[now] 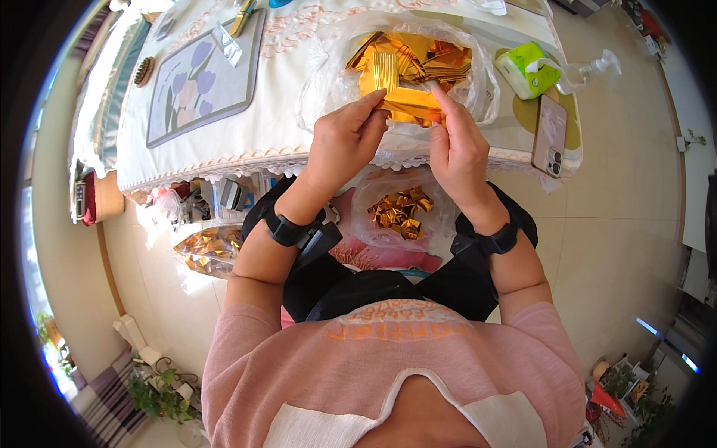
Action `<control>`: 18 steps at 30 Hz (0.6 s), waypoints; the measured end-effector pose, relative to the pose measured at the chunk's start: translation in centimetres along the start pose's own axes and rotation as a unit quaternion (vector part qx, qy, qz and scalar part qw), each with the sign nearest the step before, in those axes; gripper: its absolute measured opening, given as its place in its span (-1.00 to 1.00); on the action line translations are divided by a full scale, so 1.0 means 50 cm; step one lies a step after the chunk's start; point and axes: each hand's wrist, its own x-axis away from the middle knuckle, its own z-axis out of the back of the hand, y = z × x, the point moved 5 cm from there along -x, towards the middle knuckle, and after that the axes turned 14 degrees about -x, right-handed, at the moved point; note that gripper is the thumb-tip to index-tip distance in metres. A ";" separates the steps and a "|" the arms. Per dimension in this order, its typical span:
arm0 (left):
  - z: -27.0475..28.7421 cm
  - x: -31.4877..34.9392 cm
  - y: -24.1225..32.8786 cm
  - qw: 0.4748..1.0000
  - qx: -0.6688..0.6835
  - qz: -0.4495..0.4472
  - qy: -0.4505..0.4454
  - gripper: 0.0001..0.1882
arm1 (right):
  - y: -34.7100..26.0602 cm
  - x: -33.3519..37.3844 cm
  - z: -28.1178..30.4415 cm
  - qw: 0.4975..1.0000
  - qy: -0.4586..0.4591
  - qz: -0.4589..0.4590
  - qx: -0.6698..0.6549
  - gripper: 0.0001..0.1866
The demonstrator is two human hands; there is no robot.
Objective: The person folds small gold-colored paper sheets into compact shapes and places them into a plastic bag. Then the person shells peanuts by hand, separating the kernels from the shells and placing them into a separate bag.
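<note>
Between both hands I hold a folded piece of shiny gold paper (412,102), stretched sideways just over the table's near edge. My left hand (347,134) pinches its left end between thumb and fingers. At the other end, my right hand (459,145) grips it with thumb and forefinger. Right behind it on the table lies an open clear plastic bag (325,78) with a pile of flat gold sheets (441,60). In my lap a second plastic bag (366,198) holds several folded gold pieces (403,211).
On the table are a grey placemat with flowers (213,89), a green tissue pack (526,69), a phone (550,134) near the right edge and a spray bottle (597,67). A clear bag of gold pieces (209,250) stands on the floor at left.
</note>
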 end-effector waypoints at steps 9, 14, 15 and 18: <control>0.003 0.003 0.010 0.989 -0.110 -0.095 0.036 -0.65 | 0.030 0.012 -0.004 0.998 -0.019 -0.062 0.027 -0.53; -0.009 0.006 0.002 0.986 -0.125 -0.105 0.017 -0.61 | 0.019 0.008 -0.008 0.998 -0.021 -0.023 0.051 -0.55; -0.010 0.007 0.002 0.987 -0.121 -0.108 0.016 -0.61 | 0.016 0.007 -0.008 0.998 -0.019 -0.010 0.056 -0.55; -0.011 0.011 0.005 0.976 -0.172 -0.129 0.020 -0.62 | 0.011 0.006 -0.009 0.998 -0.024 0.003 0.066 -0.56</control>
